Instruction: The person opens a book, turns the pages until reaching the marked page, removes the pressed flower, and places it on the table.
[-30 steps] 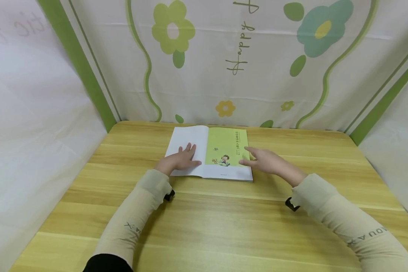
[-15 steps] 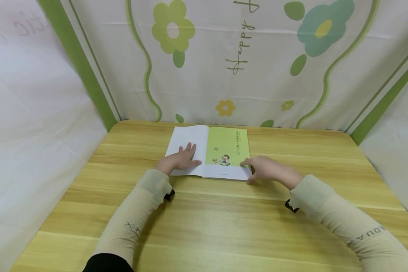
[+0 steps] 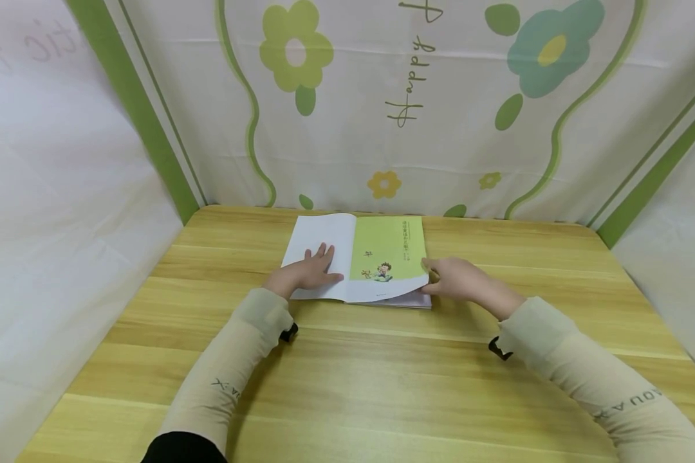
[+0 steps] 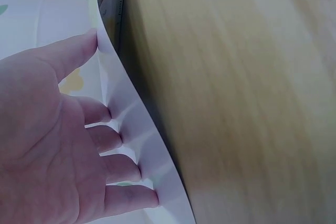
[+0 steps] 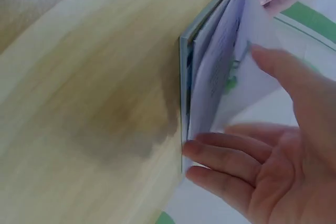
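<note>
An open book (image 3: 324, 226) lies on the wooden table, with a plain white page on the left. Its right page (image 3: 379, 239) is green above and white below, with a small cartoon child. My left hand (image 3: 308, 270) rests on the white page, fingers spread; the left wrist view shows all its fingertips against the sheet. At the book's right edge my right hand (image 3: 454, 278) holds the green page by its outer edge, between thumb and fingers. That page's lower corner is raised and bowed, baring printed pages (image 5: 212, 77) beneath it.
The wooden table (image 3: 347, 386) stretches toward me in front of the book. Behind it hangs a white cloth (image 3: 336, 148) printed with flowers and lettering. More white cloth with green bands closes off both sides.
My right hand has come from above the page to its lower right corner, then a little up along the edge, lifting the corner. The left hand stays put.
</note>
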{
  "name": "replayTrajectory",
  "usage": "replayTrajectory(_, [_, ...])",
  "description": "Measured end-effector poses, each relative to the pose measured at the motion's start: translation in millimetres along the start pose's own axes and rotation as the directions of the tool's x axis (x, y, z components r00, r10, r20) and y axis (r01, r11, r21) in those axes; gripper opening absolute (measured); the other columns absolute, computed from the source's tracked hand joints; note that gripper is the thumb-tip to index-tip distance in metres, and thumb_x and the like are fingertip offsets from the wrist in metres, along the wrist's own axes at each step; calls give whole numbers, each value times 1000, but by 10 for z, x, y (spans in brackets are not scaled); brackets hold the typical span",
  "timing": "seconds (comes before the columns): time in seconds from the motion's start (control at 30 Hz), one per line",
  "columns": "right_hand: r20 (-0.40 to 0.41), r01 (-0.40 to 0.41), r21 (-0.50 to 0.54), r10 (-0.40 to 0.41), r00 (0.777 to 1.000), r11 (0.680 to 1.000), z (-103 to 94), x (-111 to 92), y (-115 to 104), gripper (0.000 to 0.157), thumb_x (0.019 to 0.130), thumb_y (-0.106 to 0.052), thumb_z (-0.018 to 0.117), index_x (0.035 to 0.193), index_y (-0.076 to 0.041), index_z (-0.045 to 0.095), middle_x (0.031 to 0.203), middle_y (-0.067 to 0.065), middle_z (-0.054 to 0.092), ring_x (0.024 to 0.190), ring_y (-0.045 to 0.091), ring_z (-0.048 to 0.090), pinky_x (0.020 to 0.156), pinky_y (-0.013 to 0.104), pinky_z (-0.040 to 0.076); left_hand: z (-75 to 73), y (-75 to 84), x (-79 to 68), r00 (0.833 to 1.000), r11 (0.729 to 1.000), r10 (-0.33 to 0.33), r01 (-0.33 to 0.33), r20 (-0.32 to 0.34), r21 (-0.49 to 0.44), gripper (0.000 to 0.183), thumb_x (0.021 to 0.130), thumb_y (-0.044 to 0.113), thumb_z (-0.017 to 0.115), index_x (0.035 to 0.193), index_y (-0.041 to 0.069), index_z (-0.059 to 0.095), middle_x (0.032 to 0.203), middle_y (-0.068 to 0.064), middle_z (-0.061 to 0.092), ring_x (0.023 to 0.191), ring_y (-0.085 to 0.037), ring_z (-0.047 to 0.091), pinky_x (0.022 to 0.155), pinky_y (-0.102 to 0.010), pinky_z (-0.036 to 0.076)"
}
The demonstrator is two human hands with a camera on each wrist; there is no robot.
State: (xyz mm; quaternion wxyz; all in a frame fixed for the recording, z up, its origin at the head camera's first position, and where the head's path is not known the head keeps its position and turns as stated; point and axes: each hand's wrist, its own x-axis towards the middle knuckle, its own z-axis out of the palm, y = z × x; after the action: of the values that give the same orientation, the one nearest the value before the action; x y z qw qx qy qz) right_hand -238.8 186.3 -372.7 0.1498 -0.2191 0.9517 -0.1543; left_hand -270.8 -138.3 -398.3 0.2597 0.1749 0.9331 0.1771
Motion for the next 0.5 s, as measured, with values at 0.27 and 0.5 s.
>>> replayTrajectory(0.27, [-177, 89, 305, -36, 984, 948, -3, 69, 28, 78, 103, -12, 61, 159, 9, 12, 159, 31, 24, 136, 47, 46, 106, 52, 44, -23, -6, -29, 1000, 1000, 8, -8, 9, -21, 85, 109, 46, 44, 163, 1, -5, 167, -22, -15, 150, -51, -13, 121, -60, 0])
replayTrajectory(0.5, [-254, 182, 632, -20, 967, 753, -19, 132, -51, 66, 110, -11, 42, 161, 5, 2, 166, 23, 13, 149, 41, 27, 116, 50, 32, -50, -72, -29, 1000, 995, 29, -29, -4, -97, 82, 109, 44, 45, 164, 5, -1, 168, -20, -12, 150, -52, -11, 121, -61, 0])
